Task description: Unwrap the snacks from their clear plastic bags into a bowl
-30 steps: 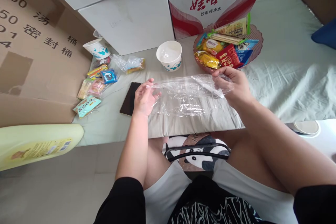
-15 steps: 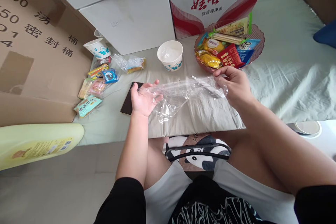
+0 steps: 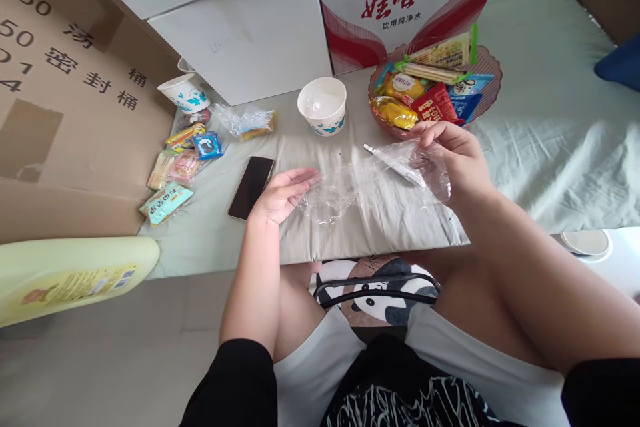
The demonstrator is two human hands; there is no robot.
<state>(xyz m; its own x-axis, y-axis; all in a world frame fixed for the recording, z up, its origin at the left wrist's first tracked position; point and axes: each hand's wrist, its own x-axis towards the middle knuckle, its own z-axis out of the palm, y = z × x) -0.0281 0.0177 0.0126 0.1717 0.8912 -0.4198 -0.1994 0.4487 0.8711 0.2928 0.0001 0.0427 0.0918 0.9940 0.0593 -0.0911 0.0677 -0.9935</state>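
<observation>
A clear plastic bag [image 3: 370, 177] lies crumpled above the grey cloth in front of me. My right hand [image 3: 453, 153] is closed on its right end, just below the pink snack bowl [image 3: 487, 67]. My left hand [image 3: 283, 193] is palm up with fingers stretched out, touching the bag's loose left end without gripping it. A black phone [image 3: 251, 187] lies just left of that hand.
A white paper cup [image 3: 321, 105] stands behind the bag, another [image 3: 184, 92] at the left near several loose snack packets [image 3: 185, 160]. White boxes [image 3: 250, 33], a red-printed carton [image 3: 400, 0] and a brown cardboard sheet [image 3: 65, 93] wall the back and left. A yellow bottle [image 3: 70, 277] lies lower left.
My left hand let go of the bag's left end and dropped open, palm up. The bag sagged and bunched toward my right hand, which rose slightly.
</observation>
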